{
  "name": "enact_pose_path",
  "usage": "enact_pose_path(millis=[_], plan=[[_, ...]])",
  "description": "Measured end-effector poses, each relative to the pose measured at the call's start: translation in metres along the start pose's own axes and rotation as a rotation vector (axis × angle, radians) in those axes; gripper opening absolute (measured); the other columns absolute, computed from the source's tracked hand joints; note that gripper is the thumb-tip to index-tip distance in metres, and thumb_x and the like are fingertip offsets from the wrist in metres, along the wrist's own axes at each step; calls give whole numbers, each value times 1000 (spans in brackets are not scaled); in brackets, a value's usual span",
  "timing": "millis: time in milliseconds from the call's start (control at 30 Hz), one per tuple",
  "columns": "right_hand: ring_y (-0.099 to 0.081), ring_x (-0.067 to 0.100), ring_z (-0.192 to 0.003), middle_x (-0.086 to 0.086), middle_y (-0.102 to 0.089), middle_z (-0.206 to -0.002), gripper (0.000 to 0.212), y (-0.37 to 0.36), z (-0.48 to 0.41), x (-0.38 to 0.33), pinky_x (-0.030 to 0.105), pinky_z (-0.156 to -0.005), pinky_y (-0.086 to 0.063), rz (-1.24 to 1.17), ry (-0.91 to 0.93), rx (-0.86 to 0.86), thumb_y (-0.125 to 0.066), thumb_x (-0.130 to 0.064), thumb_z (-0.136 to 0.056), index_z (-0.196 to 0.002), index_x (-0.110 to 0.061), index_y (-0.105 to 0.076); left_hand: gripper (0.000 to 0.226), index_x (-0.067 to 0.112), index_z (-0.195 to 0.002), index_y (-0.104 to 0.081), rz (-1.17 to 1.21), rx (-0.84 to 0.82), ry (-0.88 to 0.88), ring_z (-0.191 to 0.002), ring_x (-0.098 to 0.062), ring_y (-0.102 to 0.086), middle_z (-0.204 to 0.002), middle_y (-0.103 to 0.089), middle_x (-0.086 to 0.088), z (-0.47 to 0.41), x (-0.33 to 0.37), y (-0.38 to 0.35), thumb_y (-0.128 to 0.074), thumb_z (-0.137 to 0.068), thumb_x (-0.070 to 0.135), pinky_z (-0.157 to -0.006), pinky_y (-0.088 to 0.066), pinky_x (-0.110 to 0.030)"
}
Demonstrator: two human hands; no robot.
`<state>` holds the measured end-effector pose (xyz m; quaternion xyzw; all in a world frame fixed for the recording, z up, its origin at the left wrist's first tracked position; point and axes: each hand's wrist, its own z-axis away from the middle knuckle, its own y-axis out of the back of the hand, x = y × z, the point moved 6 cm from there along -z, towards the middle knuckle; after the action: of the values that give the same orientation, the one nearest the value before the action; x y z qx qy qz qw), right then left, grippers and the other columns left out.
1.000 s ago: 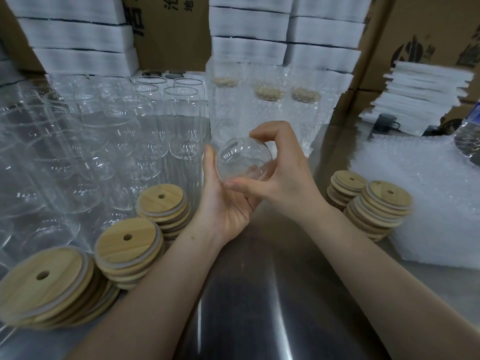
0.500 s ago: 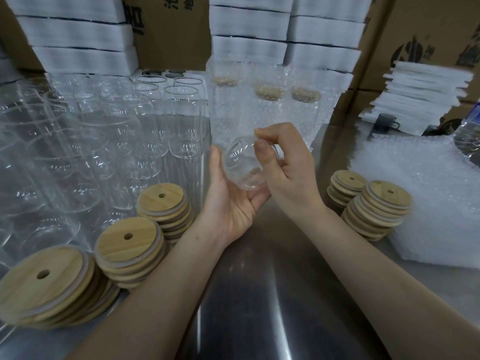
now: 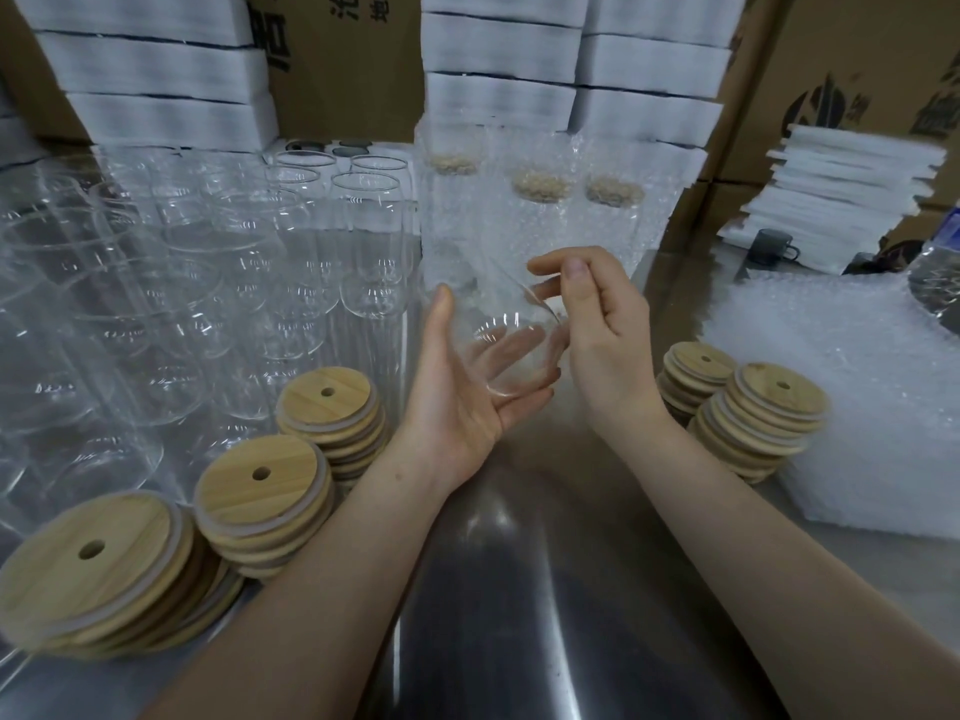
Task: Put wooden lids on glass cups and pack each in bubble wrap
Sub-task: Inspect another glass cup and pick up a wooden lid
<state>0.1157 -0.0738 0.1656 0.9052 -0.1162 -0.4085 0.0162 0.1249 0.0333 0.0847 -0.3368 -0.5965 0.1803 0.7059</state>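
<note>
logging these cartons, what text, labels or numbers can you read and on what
"池" and "地", cut by the frame edge: middle cardboard box.
Large dark characters on its left edge: cut off, unreadable.
Logo and characters on the right cardboard box: too blurred to read.
Glass cup, wooden lids: no text.

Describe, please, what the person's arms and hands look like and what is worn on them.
Both forearms are bare, with no sleeves in view. The left hand and right hand carry no gloves, rings, watch or bracelet; the visible nails look short and unpainted.
</note>
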Motion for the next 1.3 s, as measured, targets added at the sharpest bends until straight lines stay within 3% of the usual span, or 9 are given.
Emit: enact_pose_path(millis=[167,267,400,600,667,800,933,1100,1300], plan=[[-57,16,-100,5,-60,-113,27,2,-6,28,22,-64,-53,-183,-403,29,-38,-20,-106,-109,-15,-64,69,19,-126,-56,-90,-9,-85,-92,-24,-73,-100,-76,0,2,8,-3,-59,-73,62,-77,-59,-36],[-57,19,-106,8,-60,-112,38,-8,-1,45,28,-77,-51,-336,-669,-52,-35,-33,-106,-122,-9,-60,55,18,-123,-65,-109,-40,-117,-101,-26,-68,-119,-69,-11,5,11,-8,-62,-82,53,-82,-55,-36],[-56,26,-100,14,-56,-116,56,-27,13,49,35,-79,-46,-534,-840,-278,-25,-42,-106,-142,-4,-46,82,6,-148,-32,-36,48,-142,-110,-37,-62,-135,-58,-22,6,15,-6,-66,-81,39,-78,-55,-38],[-62,21,-90,9,-65,-108,42,-35,17,49,34,-78,-50,-714,-800,-333,-25,-40,-106,-128,-16,-52,52,-3,-140,-43,-38,90,-210,-106,-31,-61,-128,-59,-25,6,21,-4,-51,-97,25,-84,-52,-40],[-66,18,-82,4,-71,-97,35,-33,16,52,36,-77,-51,-727,-777,-327,-28,-40,-105,-121,-20,-53,47,2,-141,-47,-110,107,-247,-105,-27,-64,-129,-60,-24,5,22,-4,-50,-100,25,-82,-54,-36],[-65,25,-94,11,-67,-116,40,-24,11,59,45,-82,-54,-611,-746,-241,-45,-39,-100,-134,-18,-46,41,23,-139,-45,-239,242,-417,-101,-9,-68,-127,-62,-7,9,29,2,-53,-100,18,-87,-56,-31],[-64,24,-91,10,-64,-108,38,-16,7,59,43,-80,-53,-580,-669,-97,-57,-25,-97,-131,-11,-50,30,27,-117,-52,-401,373,-587,-105,-19,-59,-124,-57,-10,17,42,5,-57,-96,6,-99,-48,-39],[-58,14,-98,6,-55,-108,52,-12,7,53,37,-87,-52,-379,-565,-106,-66,-16,-91,-140,-10,-50,34,29,-103,-59,-624,415,-745,-99,-12,-57,-112,-60,0,26,47,-5,-55,-93,-4,-84,-48,-18],[-59,15,-99,8,-53,-109,54,-8,4,50,40,-91,-51,-269,-484,-93,-78,-22,-82,-130,-20,-54,37,18,-125,-55,-584,354,-698,-101,-1,-54,-115,-55,9,24,40,-10,-62,-93,2,-79,-42,-4]])
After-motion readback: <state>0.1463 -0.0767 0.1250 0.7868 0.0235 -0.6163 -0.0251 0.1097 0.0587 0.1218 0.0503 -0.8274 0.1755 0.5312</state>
